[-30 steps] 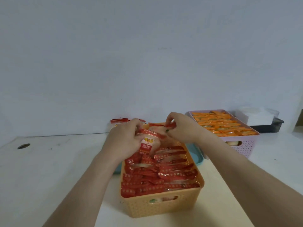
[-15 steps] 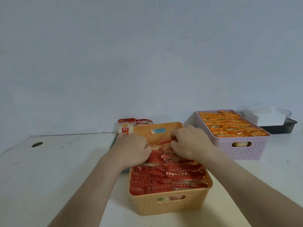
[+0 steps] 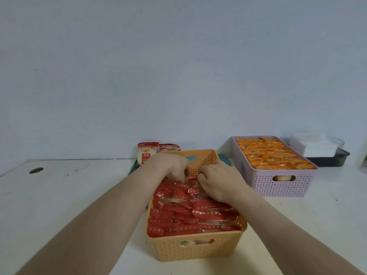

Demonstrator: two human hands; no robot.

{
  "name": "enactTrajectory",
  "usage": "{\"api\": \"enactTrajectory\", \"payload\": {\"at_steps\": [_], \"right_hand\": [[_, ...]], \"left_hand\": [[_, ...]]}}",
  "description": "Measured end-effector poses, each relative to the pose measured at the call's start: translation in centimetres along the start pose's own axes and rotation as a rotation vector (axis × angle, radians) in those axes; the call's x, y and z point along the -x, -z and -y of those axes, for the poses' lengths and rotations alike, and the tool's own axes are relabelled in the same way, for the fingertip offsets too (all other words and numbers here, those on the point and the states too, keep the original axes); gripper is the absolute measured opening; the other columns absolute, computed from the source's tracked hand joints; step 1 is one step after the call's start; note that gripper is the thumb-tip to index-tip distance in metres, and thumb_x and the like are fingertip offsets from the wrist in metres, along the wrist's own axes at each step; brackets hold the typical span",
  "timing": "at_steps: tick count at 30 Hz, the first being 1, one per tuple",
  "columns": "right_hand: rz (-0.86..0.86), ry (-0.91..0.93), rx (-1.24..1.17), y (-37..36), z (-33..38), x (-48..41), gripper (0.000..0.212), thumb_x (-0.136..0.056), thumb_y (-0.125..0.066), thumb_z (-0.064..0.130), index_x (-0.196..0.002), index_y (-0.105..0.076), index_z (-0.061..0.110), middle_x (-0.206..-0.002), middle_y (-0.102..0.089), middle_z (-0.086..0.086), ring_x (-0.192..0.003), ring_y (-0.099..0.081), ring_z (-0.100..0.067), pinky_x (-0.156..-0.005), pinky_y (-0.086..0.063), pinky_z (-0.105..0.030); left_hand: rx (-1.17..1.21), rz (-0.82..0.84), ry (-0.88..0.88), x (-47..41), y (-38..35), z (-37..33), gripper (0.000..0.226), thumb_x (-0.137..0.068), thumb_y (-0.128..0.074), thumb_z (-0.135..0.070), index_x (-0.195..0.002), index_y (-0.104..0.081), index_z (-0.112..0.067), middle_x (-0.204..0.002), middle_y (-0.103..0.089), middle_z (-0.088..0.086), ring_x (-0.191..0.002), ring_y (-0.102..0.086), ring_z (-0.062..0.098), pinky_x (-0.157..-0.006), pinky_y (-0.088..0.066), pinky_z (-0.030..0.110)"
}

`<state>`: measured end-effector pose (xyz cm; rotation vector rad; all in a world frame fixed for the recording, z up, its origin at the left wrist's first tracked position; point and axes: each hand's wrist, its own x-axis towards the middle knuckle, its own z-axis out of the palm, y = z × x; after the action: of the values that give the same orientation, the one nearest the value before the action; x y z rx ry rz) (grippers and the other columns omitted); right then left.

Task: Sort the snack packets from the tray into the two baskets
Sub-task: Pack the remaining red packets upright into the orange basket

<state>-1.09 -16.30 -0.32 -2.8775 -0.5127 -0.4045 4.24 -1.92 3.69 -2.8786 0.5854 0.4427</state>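
Fingers of both hands were curled down into the far end of the orange basket (image 3: 195, 248), the left hand (image 3: 170, 167) and right hand (image 3: 218, 184) pressing red packets (image 3: 188, 213) into the row; whether either pinched one could not be told. That placing step looked nearly finished. A pink basket (image 3: 282, 185) of orange packets (image 3: 272, 155) stood far right. Next, reaching to the teal tray (image 3: 224, 158) behind, where two red-and-white packets (image 3: 148, 152) stood, seemed called for.

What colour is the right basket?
Pale pink-lilac basket, lattice-patterned sides; head view, the only one.
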Motion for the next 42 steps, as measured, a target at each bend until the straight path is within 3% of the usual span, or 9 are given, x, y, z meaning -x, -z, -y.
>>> {"api": "enactTrajectory", "payload": {"at_steps": [7,13,19,25,28,33,36,39,42], "right_hand": [[0.015,-0.013,-0.063,-0.2,-0.4,-0.2,0.039,-0.092,-0.032,0.032,-0.054,-0.035,0.022,-0.078,-0.053,-0.001,-0.093,-0.052,-0.026,-0.075,-0.049,-0.044],[-0.011,-0.046,-0.073,0.2,-0.4,0.7,0.041,-0.093,-0.034,0.032,-0.054,-0.037,0.021,-0.076,-0.051,-0.003,-0.084,-0.052,-0.023,-0.064,-0.04,-0.036],[0.001,-0.062,-0.082,0.6,-0.2,2.7,0.039,-0.092,-0.035,0.033,-0.055,-0.037,0.02,-0.082,-0.059,-0.01,-0.084,-0.056,-0.029,-0.067,-0.044,-0.039],[0.016,-0.054,-0.017,1.1,0.0,4.2,0.038,-0.093,-0.033,0.033,-0.058,-0.037,0.02,-0.089,-0.064,-0.008,-0.091,-0.057,-0.029,-0.075,-0.047,-0.041],[0.045,-0.076,0.036,1.3,0.2,4.3,0.037,-0.094,-0.032,0.033,-0.06,-0.038,0.02,-0.095,-0.065,-0.007,-0.098,-0.056,-0.028,-0.08,-0.044,-0.042],[0.026,-0.051,0.122,1.9,0.8,4.9,0.028,-0.094,-0.028,0.035,-0.089,-0.053,0.024,-0.101,-0.059,0.005,-0.105,-0.053,-0.018,-0.094,-0.035,-0.047],[0.021,-0.051,0.02,2.8,1.3,4.6,0.033,-0.095,-0.03,0.039,-0.116,-0.054,0.032,-0.116,-0.057,0.01,-0.117,-0.048,-0.014,-0.101,-0.03,-0.049],[0.037,-0.123,-0.275,5.7,1.1,1.6,0.027,-0.095,-0.039,0.036,-0.112,-0.06,0.033,-0.109,-0.063,0.011,-0.106,-0.057,-0.016,-0.094,-0.041,-0.041],[0.123,-0.15,-0.45,7.9,0.4,-2.8,0.025,-0.092,-0.05,0.023,-0.112,-0.065,0.021,-0.107,-0.062,0.003,-0.099,-0.059,-0.017,-0.088,-0.045,-0.03]], "left_hand": [[0.092,-0.245,-0.016,1.5,0.2,0.9,0.047,-0.092,-0.05,-0.019,-0.138,-0.049,-0.025,-0.129,-0.061,0.002,-0.109,-0.057,0.022,-0.081,-0.041,0.027],[0.659,-0.688,-0.019,5.1,-1.1,2.1,0.028,-0.085,-0.061,-0.017,-0.107,-0.064,-0.033,-0.099,-0.062,-0.017,-0.088,-0.057,-0.001,-0.07,-0.041,0.017],[0.611,-0.444,-0.03,6.8,-4.7,0.6,0.019,-0.09,-0.059,-0.042,-0.108,-0.057,-0.035,-0.109,-0.063,-0.012,-0.099,-0.059,0.009,-0.084,-0.048,0.029],[0.366,-0.468,-0.011,7.5,-5.1,-0.3,0.026,-0.101,-0.039,-0.036,-0.117,-0.06,-0.037,-0.106,-0.067,-0.012,-0.096,-0.061,0.012,-0.086,-0.047,0.034],[0.37,-0.449,0.007,7.7,-5.1,-0.7,0.037,-0.101,-0.036,-0.022,-0.126,-0.06,-0.035,-0.12,-0.064,-0.009,-0.108,-0.057,0.014,-0.091,-0.042,0.031],[0.126,-0.284,0.083,7.9,-5.3,-1.3,0.038,-0.097,-0.029,-0.025,-0.114,-0.063,-0.028,-0.117,-0.064,-0.004,-0.114,-0.053,0.021,-0.109,-0.017,0.057],[0.217,-0.28,0.046,8.5,-4.8,-1.0,0.038,-0.099,-0.03,-0.031,-0.116,-0.064,-0.027,-0.118,-0.065,-0.005,-0.113,-0.054,0.018,-0.108,-0.025,0.053],[0.628,-0.63,0.015,9.2,-4.3,0.6,0.032,-0.101,-0.039,-0.028,-0.118,-0.065,-0.03,-0.115,-0.066,-0.008,-0.098,-0.062,0.01,-0.088,-0.048,0.033],[0.826,-0.891,0.105,8.7,-3.6,3.2,0.029,-0.099,-0.045,-0.017,-0.109,-0.069,-0.026,-0.103,-0.066,-0.013,-0.075,-0.056,-0.006,-0.066,-0.038,0.008]]}}
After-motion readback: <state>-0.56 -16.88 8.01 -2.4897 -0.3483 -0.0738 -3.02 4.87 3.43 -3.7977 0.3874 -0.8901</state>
